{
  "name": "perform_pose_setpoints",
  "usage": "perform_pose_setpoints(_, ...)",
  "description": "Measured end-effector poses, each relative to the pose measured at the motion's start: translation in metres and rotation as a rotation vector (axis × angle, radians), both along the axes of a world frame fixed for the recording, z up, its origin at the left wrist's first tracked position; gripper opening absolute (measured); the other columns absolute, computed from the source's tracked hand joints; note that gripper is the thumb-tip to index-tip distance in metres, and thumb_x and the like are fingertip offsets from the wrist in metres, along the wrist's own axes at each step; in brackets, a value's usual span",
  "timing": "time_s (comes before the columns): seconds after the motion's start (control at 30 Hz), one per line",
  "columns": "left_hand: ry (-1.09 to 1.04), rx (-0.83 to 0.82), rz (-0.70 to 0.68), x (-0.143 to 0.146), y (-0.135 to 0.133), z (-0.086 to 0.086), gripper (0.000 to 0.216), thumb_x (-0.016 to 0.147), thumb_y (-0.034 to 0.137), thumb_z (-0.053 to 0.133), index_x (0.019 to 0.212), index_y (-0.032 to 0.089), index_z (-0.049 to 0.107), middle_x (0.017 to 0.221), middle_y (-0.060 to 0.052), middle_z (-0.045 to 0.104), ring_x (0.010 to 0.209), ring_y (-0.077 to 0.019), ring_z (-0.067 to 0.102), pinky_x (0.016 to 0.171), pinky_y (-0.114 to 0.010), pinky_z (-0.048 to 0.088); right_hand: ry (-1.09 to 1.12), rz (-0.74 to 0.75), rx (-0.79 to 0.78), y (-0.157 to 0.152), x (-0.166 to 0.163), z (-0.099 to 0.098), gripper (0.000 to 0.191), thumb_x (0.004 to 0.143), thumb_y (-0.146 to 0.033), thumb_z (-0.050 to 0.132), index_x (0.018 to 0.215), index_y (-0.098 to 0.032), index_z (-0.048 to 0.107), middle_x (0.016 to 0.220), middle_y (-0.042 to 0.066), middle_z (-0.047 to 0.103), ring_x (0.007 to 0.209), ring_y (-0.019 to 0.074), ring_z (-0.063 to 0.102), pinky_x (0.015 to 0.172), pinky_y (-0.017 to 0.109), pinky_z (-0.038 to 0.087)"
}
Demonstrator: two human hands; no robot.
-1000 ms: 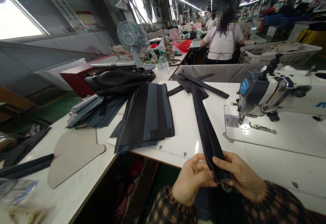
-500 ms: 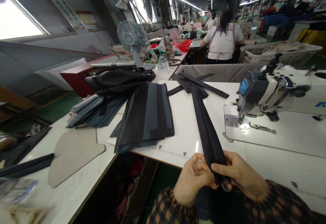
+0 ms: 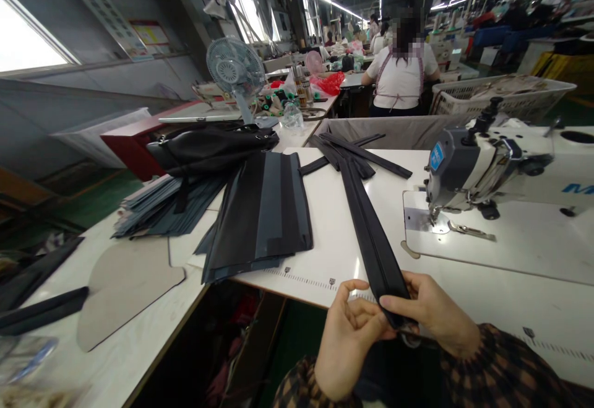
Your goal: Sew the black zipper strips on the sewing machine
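A long black fabric strap (image 3: 366,228) runs down the white table (image 3: 334,259) toward me from a pile of similar straps (image 3: 348,148). Its near end is pinched between both hands at the table's front edge. My left hand (image 3: 352,340) grips the end from the left with thumb and fingers curled. My right hand (image 3: 431,315) holds it from the right, thumb on top. A small metal ring (image 3: 411,337) shows under the strap end by my right hand.
A sewing machine (image 3: 473,166) stands at the right. Folded dark fabric panels (image 3: 264,210) and a black bag (image 3: 208,148) lie at the left, with a grey cardboard template (image 3: 125,284), a desk fan (image 3: 234,70), and a person (image 3: 399,73) seated beyond.
The view shifted slightly. My left hand's fingers have loosened and lifted a little off the strap end; my right hand keeps its hold.
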State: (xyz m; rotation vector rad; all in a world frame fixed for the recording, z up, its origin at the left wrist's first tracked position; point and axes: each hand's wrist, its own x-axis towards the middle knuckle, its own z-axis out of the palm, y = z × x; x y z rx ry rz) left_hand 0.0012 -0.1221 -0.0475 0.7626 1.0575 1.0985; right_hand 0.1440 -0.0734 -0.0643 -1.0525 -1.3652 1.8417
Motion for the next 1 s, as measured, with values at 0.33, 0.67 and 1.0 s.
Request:
perform_pose_setpoints(0.33, -0.089, -0.143, -0.003, 0.003, 0.006, -0.011, 0.050, 0.064, 0.020, 0.071, 0.100, 0.014, 0.037, 0.066, 0.001, 0.058, 0.060, -0.0122, 0.059, 0.063, -0.029, 0.050, 0.113, -0.018, -0.095, 0.001, 0.004, -0.002, 0.033, 0.069, -0.038, 0.064, 0.089, -0.013, 0.056, 0.062, -0.002, 0.051, 0.042, 0.0035, 0.038, 0.036, 0.017, 0.029)
perform_pose_setpoints(0.67, -0.123, -0.084, 0.093, 0.013, 0.015, -0.014, 0.051, 0.065, 0.018, 0.070, 0.107, 0.012, 0.041, 0.062, 0.004, 0.054, 0.058, -0.0106, 0.056, 0.063, -0.027, 0.049, -0.223, -0.527, 0.190, -0.036, 0.022, -0.023, 0.043, 0.069, -0.045, 0.062, 0.101, -0.019, 0.050, 0.081, 0.004, 0.058, 0.065, 0.0146, 0.057, 0.050, 0.022, 0.048)
perform_pose_setpoints(1.0, -0.149, -0.096, 0.052, 0.028, 0.017, -0.016, 0.034, 0.070, 0.020, 0.066, 0.101, 0.011, 0.054, 0.072, 0.000, 0.052, 0.065, -0.0071, 0.052, 0.066, -0.021, 0.046, -0.430, -0.659, 0.632, -0.046, 0.019, -0.028, 0.021, 0.074, -0.033, 0.060, 0.092, -0.022, 0.059, 0.079, 0.001, 0.062, 0.061, 0.0095, 0.057, 0.053, 0.016, 0.049)
